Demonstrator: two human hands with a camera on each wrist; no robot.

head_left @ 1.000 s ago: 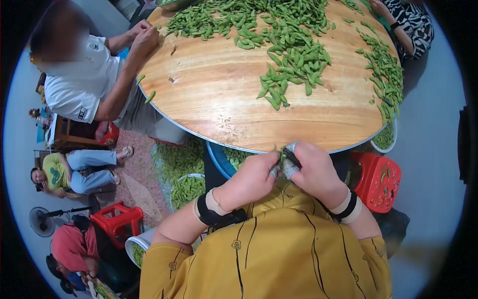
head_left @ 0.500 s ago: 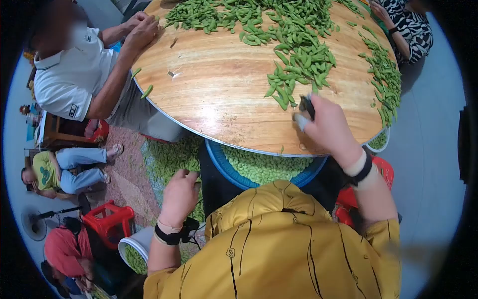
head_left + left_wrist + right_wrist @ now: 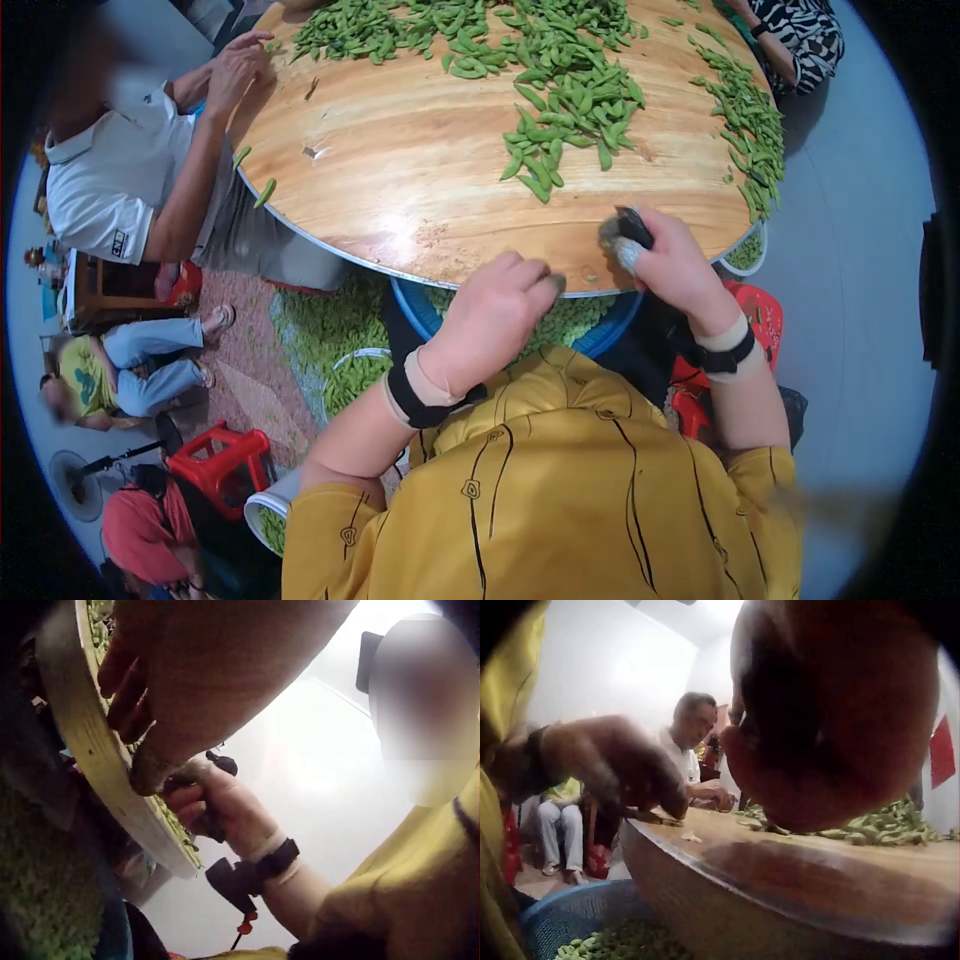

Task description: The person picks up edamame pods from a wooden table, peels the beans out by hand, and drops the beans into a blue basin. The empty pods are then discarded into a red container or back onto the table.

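My left hand is at the near rim of the round wooden table, fingers loosely bent and pointing down, with nothing plainly held. Its fingertips show close to the table edge in the right wrist view. My right hand hovers over the near right of the tabletop with fingers bent inward. Grey-white wrapping covers its thumb, and a black piece sits at its fingers. Cannot tell if a pod is in it. Green soybean pods lie heaped beyond both hands.
Below the table edge, a blue basket contains shelled beans. More pods line the right edge, above a white bucket. A person in a white shirt sits left. Hulls cover the floor; red stools stand around.
Both hands were together at the table edge; then the left swung out over the floor hulls while the right reached to the pods. Now the left is back and the right has drawn nearer.
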